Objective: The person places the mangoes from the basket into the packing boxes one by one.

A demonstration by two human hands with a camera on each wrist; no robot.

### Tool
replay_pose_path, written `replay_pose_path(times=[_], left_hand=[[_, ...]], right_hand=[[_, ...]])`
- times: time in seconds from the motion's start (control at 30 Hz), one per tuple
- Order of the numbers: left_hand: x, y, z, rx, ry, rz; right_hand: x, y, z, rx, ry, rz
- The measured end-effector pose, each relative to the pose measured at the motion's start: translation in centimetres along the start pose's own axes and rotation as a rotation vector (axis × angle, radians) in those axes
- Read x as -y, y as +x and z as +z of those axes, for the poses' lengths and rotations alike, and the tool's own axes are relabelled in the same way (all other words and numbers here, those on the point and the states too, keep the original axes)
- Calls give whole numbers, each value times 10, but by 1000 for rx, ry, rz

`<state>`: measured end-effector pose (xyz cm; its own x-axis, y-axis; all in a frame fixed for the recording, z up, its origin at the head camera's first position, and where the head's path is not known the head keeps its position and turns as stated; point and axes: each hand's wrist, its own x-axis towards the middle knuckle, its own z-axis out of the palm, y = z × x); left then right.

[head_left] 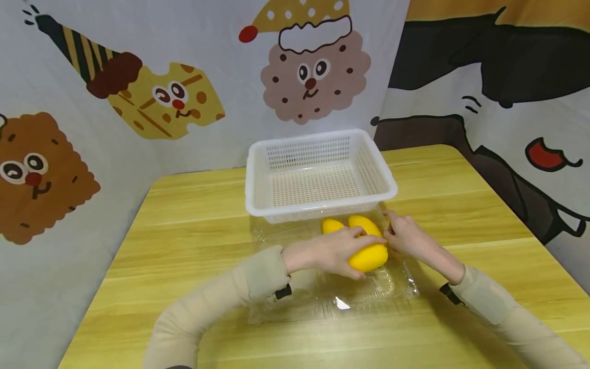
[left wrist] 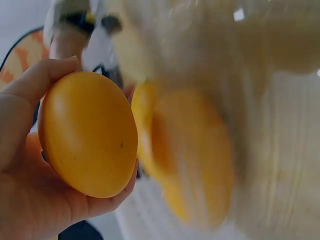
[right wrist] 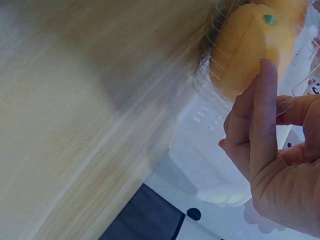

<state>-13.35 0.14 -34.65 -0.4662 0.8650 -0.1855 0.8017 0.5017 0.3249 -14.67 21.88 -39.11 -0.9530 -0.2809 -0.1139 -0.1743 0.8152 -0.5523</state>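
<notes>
clear box (head_left: pixel 342 303) open on the desk (head_left: pixel 193 246), toward its front edge. left hand (head_left: pixel 335 252): fingers clamped on a yellow fruit (head_left: pixel 371 259) above the box's right half. right hand (head_left: pixel 407 237): fingers pinching the box's right rim. two more fruits (head_left: pixel 365 223) lie inside, behind. white basket (head_left: pixel 321 205) near back edge. judged: loading step; next calls for steady lowering, then release.

Sleeved forearms (head_left: pixel 218 291) extended, left fingers (head_left: pixel 371 239) curled, right fingers (right wrist: pixel 265 100) pinching
</notes>
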Motion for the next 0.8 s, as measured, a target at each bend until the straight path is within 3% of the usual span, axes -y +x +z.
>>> replay_pose_path(times=[0.13,0.27,0.53,0.8], left_hand=[[-11,0,20,40,153,56],[-19,0,35,27,280,78],[-24,0,48,-3,312,45],[-24,-3,48,-6,302,67]], right_hand=[[1,0,0,0,5,-1],[1,-1,-1,4,8,-3],[1,-1,0,2,0,-3],[2,0,0,4,-10,7]])
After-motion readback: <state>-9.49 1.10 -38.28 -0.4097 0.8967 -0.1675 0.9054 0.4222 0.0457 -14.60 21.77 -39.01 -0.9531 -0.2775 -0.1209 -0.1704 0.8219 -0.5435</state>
